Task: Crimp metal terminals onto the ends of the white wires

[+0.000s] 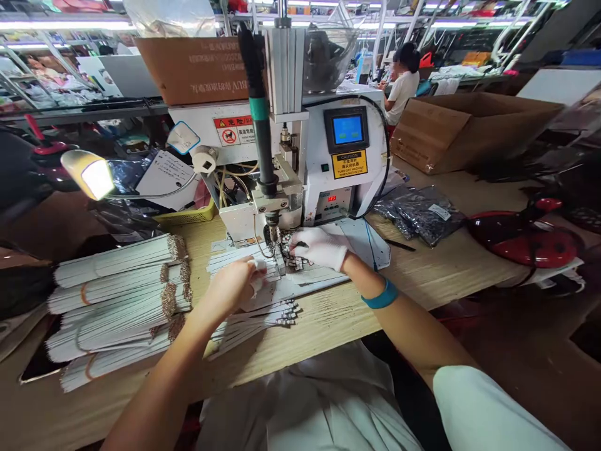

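Observation:
My left hand, with white covering on some fingers, is closed over a fan of narrow white strips just left of the machine's working head. What its fingertips hold is hidden. My right hand wears a white glove and has its fingers drawn together at a pile of small dark and pale pieces, right of the head. Any piece between those fingers is too small to make out. More strips with small dark-edged ends lie on the table in front of my left hand.
Bundles of white strips, some rubber-banded, are stacked at left beside a lit lamp. The machine's blue screen faces me. Plastic bags, a ladybird-like red object and an open carton stand right. A co-worker sits behind.

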Motion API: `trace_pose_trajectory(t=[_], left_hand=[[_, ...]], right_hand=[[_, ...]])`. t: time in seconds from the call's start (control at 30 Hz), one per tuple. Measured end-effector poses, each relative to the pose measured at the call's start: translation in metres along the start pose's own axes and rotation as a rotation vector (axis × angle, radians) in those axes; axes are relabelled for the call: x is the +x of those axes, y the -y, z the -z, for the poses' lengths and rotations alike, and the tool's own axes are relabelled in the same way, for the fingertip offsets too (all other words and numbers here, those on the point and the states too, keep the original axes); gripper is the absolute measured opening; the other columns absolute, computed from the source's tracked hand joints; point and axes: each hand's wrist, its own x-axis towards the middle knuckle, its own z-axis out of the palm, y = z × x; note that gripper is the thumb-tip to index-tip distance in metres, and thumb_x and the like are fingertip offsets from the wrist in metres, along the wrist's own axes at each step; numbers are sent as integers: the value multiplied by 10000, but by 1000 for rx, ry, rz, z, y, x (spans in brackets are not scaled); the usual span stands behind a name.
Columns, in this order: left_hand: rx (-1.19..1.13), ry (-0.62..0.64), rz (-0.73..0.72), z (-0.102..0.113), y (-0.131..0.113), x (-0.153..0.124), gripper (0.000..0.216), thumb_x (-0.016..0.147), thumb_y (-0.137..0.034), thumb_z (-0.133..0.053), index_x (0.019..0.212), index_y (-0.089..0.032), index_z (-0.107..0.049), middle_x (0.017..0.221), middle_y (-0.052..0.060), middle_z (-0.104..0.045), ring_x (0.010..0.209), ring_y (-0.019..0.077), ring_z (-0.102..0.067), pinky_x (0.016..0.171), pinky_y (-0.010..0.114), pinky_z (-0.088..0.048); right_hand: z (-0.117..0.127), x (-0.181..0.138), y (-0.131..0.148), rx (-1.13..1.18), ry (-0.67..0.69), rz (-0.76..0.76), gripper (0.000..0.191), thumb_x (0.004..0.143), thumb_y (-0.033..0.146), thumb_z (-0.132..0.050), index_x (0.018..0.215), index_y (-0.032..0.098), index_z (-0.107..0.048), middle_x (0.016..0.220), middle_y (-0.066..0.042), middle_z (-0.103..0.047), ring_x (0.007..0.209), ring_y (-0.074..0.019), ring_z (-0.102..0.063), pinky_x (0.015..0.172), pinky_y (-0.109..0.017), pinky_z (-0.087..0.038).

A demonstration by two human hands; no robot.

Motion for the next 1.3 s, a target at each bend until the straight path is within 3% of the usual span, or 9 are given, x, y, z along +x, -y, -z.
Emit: trace_pose_trajectory(t=[0.1, 0.2, 0.33, 0.53, 0.8, 0.97, 1.13, 1.3], left_hand=[[-87, 21, -66, -6, 1, 5, 206, 691, -136, -478, 780, -179, -659, 827, 53, -627, 684, 160, -552, 604, 231, -374], [-59, 19, -69, -10, -3, 6, 252, 686, -105, -445, 794, -171, -662, 827, 58, -629, 682, 162, -555, 613, 233, -377], [-47, -6, -82, -9, -4, 5, 285, 672, -85, -424, 828, -151, -653, 833, 77, -627, 683, 174, -556, 624, 245, -383], [-417, 31, -165, 2, 11, 2, 138, 765, -190, -428, 722, -159, -555, 661, 11, -564, 619, 128, -487, 580, 208, -359], [-870, 26, -98, -4, 13, 8, 232, 751, -387, -534, 716, -161, -497, 585, -39, -434, 539, 90, -397, 492, 188, -310], [-954, -37, -27, -8, 11, 14, 320, 662, -445, -613, 656, -132, -547, 573, -13, -482, 557, 100, -411, 497, 197, -309], [-946, -34, -42, -10, 11, 17, 285, 678, -391, -603, 590, -139, -505, 570, -34, -461, 538, 80, -363, 508, 197, -275], [-923, -37, 11, -11, 9, 18, 245, 664, -367, -608, 609, -141, -531, 552, -43, -465, 545, 91, -386, 523, 203, -290]], right_hand=[[2, -1, 1, 225, -50, -85, 161, 758, 258, -563, 847, 166, -660, 777, -19, -652, 647, -118, -570, 567, -230, -400], [1, -2, -2, 495, 34, -204, 222, 742, 266, -577, 904, 129, -641, 697, -25, -626, 489, -94, -544, 436, -212, -389], [-4, -1, -7, 699, 119, -260, 169, 717, 222, -607, 833, 101, -613, 596, -22, -600, 458, -102, -568, 371, -180, -387], [-6, 0, -3, 764, 91, -277, 152, 756, 264, -599, 756, 117, -559, 512, -6, -570, 391, -107, -549, 296, -170, -375], [-17, 1, 11, 1123, 107, -291, 165, 710, 175, -617, 840, 122, -531, 599, 18, -566, 391, -86, -544, 307, -178, -438], [-24, 2, 12, 1119, 165, -294, 139, 717, 152, -601, 830, 136, -521, 570, 26, -564, 385, -76, -529, 299, -151, -407], [-23, 2, 15, 1118, 222, -307, 124, 730, 156, -584, 831, 162, -513, 455, 82, -465, 312, -38, -397, 264, -115, -270], [-21, 2, 20, 1113, 219, -332, 121, 725, 157, -581, 801, 172, -488, 447, 95, -443, 304, -30, -357, 272, -118, -240]])
